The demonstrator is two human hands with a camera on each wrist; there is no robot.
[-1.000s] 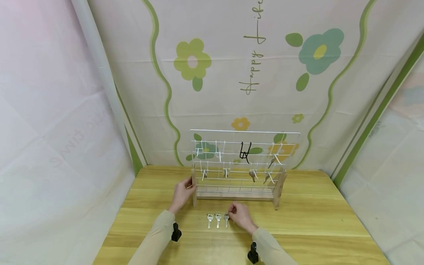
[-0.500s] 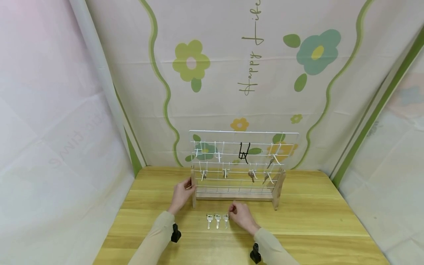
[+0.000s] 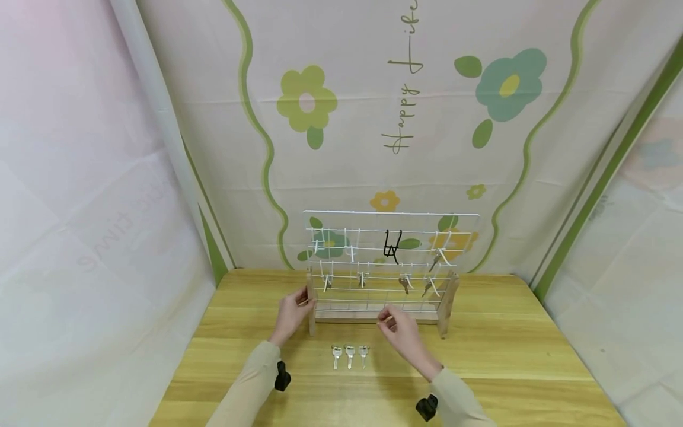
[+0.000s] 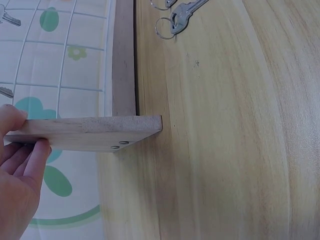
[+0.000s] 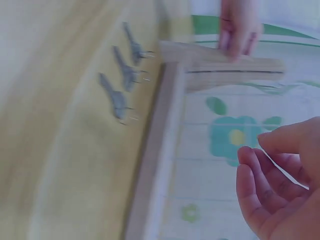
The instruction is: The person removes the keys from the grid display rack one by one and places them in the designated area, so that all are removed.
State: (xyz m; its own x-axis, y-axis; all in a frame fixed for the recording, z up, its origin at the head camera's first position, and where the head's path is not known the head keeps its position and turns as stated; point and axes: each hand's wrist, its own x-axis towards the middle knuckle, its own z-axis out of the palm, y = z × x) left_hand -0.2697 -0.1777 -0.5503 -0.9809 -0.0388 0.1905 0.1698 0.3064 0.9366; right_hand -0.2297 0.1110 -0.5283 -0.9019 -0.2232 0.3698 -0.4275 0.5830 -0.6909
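My left hand pinches the left wooden upright of a key rack between thumb and fingers. The rack has a white wire grid with hooks. Three silver keys with rings lie in a row on the table: a left key, a middle key and a right key. My right hand is raised in front of the rack's wooden base, right of the keys. Its fingers are loosely bent, a gap shows between thumb and forefinger, and nothing is held.
Several keys hang from white hooks, among them one key in the lower row and another key at the upper right. A black hook sits on the upper part of the grid. Printed cloth encloses the wooden table.
My right hand has let go of the right key's ring and moved up and to the right, toward the rack. The left hand keeps its grip on the upright.
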